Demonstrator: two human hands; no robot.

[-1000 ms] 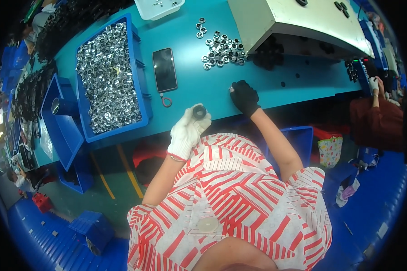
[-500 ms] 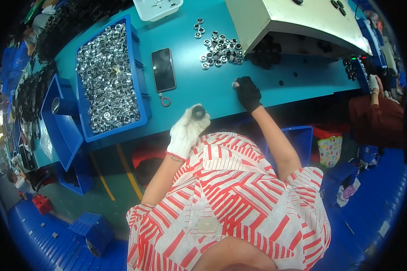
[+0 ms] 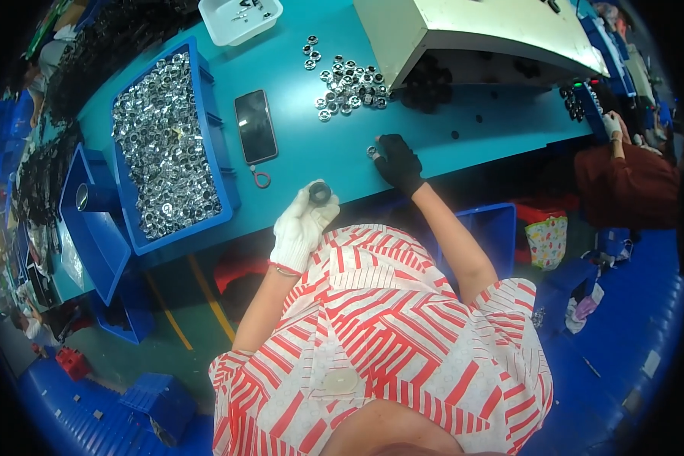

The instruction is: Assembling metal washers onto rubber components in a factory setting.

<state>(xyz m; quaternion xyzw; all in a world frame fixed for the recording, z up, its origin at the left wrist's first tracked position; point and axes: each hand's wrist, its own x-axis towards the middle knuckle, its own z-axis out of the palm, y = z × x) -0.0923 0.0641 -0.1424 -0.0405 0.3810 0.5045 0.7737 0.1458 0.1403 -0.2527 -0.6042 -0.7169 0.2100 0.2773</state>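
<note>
My left hand (image 3: pixel 304 223), in a white knit glove, is closed around a dark round cap-like part (image 3: pixel 320 193) just off the table's front edge. To its right, my right hand (image 3: pixel 400 164) in a black glove rests low over the teal table. Its thumb and fingertips close on a small silver ring (image 3: pixel 372 152) at the tabletop. Beyond it lies a loose cluster of similar silver rings (image 3: pixel 349 87) with dark centres. A phone (image 3: pixel 256 128) with a red loop lies left of the cluster.
A blue bin (image 3: pixel 226 171) full of silver rings stands at the left, with another blue bin (image 3: pixel 99 228) beside it. A white tray (image 3: pixel 239 32) sits at the back. The cream metal housing (image 3: pixel 463 34) overhangs dark parts. A co-worker's arm (image 3: pixel 617 144) shows far right.
The whole view has shifted, so table and objects appear farther left and slightly lower. Both hands keep nearly the same places and grips; the silver ring at my right fingertips now shows more clearly.
</note>
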